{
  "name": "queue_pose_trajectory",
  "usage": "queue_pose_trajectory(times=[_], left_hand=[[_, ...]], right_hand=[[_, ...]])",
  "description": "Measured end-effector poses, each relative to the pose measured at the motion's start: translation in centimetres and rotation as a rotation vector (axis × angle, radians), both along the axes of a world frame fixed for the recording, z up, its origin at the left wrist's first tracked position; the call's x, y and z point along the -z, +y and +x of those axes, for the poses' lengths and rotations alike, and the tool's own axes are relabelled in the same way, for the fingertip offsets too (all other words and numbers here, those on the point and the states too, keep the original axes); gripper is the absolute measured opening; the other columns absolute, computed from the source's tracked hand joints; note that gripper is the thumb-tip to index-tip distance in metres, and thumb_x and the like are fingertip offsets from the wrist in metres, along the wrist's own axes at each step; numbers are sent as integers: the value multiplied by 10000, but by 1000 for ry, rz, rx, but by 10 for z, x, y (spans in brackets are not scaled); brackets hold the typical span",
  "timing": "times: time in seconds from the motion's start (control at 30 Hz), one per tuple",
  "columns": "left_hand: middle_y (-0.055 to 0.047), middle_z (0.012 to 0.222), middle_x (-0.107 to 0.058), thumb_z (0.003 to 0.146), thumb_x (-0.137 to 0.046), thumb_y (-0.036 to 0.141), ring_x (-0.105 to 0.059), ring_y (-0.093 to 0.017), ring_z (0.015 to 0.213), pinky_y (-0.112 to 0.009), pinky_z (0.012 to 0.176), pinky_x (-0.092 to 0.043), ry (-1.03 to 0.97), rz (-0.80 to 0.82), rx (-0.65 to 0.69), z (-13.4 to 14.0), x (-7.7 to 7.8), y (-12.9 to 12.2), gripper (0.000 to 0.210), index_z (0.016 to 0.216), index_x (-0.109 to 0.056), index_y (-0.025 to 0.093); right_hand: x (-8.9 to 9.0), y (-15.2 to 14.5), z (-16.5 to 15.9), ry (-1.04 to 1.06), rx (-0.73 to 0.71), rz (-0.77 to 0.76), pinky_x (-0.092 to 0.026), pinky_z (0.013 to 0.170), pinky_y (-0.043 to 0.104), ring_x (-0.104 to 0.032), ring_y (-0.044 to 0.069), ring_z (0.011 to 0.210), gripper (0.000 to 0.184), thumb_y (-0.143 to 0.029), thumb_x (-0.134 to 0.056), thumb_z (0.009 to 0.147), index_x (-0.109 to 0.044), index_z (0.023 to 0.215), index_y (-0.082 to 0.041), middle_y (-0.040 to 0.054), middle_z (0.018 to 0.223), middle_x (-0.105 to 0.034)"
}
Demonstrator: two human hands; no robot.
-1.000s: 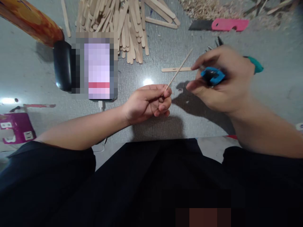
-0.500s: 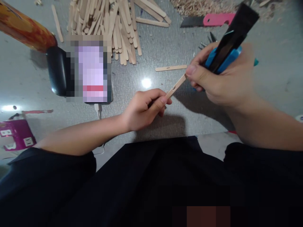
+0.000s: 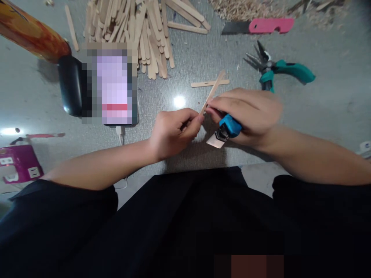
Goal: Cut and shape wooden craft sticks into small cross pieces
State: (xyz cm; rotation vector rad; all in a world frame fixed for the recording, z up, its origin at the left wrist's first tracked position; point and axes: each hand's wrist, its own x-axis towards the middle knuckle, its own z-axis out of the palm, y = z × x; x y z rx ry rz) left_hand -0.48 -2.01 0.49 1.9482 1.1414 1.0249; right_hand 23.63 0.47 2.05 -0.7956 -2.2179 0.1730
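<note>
A wooden popsicle stick [image 3: 215,88] slants up from the fingertips of my left hand [image 3: 176,131], which is closed in a pinch on its lower end. My right hand [image 3: 246,108] is wrapped round a blue utility knife [image 3: 230,126]. Its wide blade sticks out of the fist toward me, down and to the left, catching the light. Fingertips of that same hand touch the stick just above my left thumb. Behind the held stick, a second popsicle stick [image 3: 198,84] with a small dark slot lies flat on the table.
A heap of popsicle sticks [image 3: 150,38] lies at the back, beside a phone [image 3: 114,88] on a cable. Farther right are wood shavings [image 3: 234,9], a pink cutter [image 3: 271,25] and green-handled pliers [image 3: 294,70]. An orange cylinder [image 3: 37,33] and a purple socket block [image 3: 21,164] are at left.
My right hand has moved left and down and turned over, so the knife's end swung from pointing up and away to pointing toward me. The held stick has tilted steeper.
</note>
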Motion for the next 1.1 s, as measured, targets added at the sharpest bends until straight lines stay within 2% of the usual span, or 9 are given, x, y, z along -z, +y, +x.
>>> queue_pose_trajectory(times=[0.2,0.3,0.43,0.57,0.7,0.87,0.93,1.03,1.1], left_hand=[[-1,682,-741,1146,-683,324,-641,-120,578,-292,586,-428,73,144,26,-2,2,-1,288,907,-804,219],[7,670,-731,1167,-657,340,-607,-100,555,-278,573,-408,79,166,34,-3,3,0,322,909,-796,209],[9,670,-714,1183,-625,367,-594,-95,550,-269,550,-375,102,178,79,-5,5,2,354,899,-766,208],[10,680,-730,1162,-664,319,-636,-98,557,-258,547,-381,52,180,143,-7,5,2,279,918,-748,213],[1,687,-763,1166,-673,338,-656,-90,565,-243,544,-389,33,92,140,-6,0,2,317,891,-756,202],[10,611,-717,1111,-707,327,-589,-83,524,-235,524,-380,23,-89,73,-2,-8,1,359,778,-731,196],[8,598,-726,1097,-724,321,-599,-80,508,-224,516,-402,-29,-149,56,0,-10,2,364,756,-732,194],[11,586,-738,1088,-715,277,-584,-70,448,-198,467,-407,-149,-244,18,3,-12,2,313,791,-758,191],[10,596,-749,1091,-702,246,-568,-63,417,-184,436,-402,-250,-281,-10,4,-10,1,272,839,-780,183]], right_hand=[[3,-4,-1,-57,53,27,-581,707,382,-821,230,840,134,-293,-658,1131,-766,1211,-307,-4,1065,-883],[0,-5,0,-142,78,-24,-553,726,401,-801,234,848,180,-326,-588,1163,-763,1196,-296,17,1071,-875],[-6,-2,1,-238,52,-83,-496,691,414,-752,234,803,211,-364,-553,1181,-741,1154,-273,50,1016,-851],[-8,3,-1,-288,73,-131,-411,633,431,-686,241,716,300,-403,-477,1198,-718,1078,-271,68,950,-826],[-10,5,-2,-360,88,-277,-432,663,408,-679,227,737,274,-399,-473,1182,-682,1042,-292,50,959,-821],[-11,8,1,-422,121,-203,-476,681,419,-715,252,781,244,-378,-457,1163,-661,1056,-299,70,972,-811],[-10,11,4,-329,129,-129,-495,686,404,-734,239,796,166,-353,-503,1147,-649,1083,-306,49,956,-808],[-10,17,11,-130,116,102,-449,633,392,-721,213,732,72,-307,-587,1128,-640,1080,-299,13,864,-762],[-13,20,17,-100,152,103,-454,633,401,-722,228,735,91,-342,-625,1143,-655,1066,-306,16,835,-724]])
